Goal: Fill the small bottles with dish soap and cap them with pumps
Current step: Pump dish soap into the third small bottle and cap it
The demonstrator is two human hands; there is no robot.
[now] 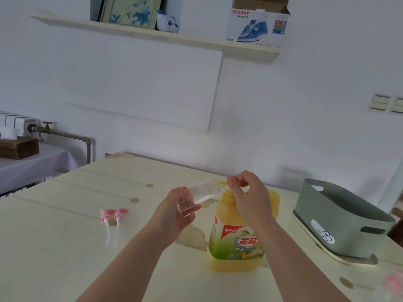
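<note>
A big yellow dish soap jug (236, 240) with a green and red label stands on the pale wooden table (65, 247). My right hand (248, 192) curls over its yellow pump head, whose spout pokes out to the left. My left hand (181, 208) grips a small clear bottle (204, 192), tilted on its side, its mouth at the spout. Two pink pumps (113, 214) with white tubes lie side by side on the table to the left.
A grey-green plastic basket (340, 221) sits on a tray at the right. Something pink and blurred (394, 282) lies at the table's right edge. Behind are a white wall with a shelf, and a side table with a tissue box (18, 147) at the left.
</note>
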